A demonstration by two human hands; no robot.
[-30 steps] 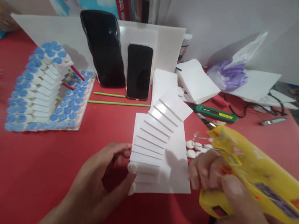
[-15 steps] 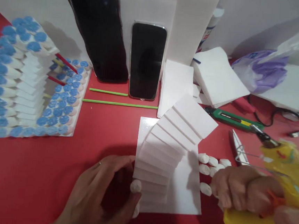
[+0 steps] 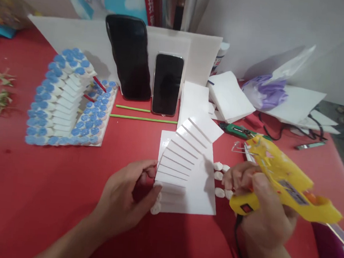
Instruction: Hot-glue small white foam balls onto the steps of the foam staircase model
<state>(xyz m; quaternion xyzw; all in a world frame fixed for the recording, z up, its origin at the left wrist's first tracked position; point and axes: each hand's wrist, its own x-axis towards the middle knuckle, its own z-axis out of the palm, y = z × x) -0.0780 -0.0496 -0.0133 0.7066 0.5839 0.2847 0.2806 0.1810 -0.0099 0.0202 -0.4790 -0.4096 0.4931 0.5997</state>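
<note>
My right hand (image 3: 269, 209) grips a yellow hot glue gun (image 3: 294, 182), its nozzle end pointing left and away from me. My left hand (image 3: 127, 193) is curled at the left edge of a white square board (image 3: 204, 196). Its thumb presses a small white roll (image 3: 158, 188) against that edge, and its index fingertip touches the side of the white stair steps (image 3: 178, 161). The steps fan upward to the right on the board. Another white roll (image 3: 155, 208) sits below the thumb. Several loose white rolls (image 3: 218, 175) lie beside my right fingers, partly hidden.
On the left stands a finished-looking stair model (image 3: 68, 108) with blue-ended rolls. Two phones (image 3: 167, 84) lean on a white panel. Green sticks (image 3: 142, 119), paper stacks (image 3: 230, 96), a green tool (image 3: 238, 130) and a purple-and-clear bag (image 3: 265, 91) lie behind the board.
The view has tilted up and pulled back. My right hand has turned the glue gun so its whole body shows. My left hand stays at the board's left edge, its thumb still at the roll.
</note>
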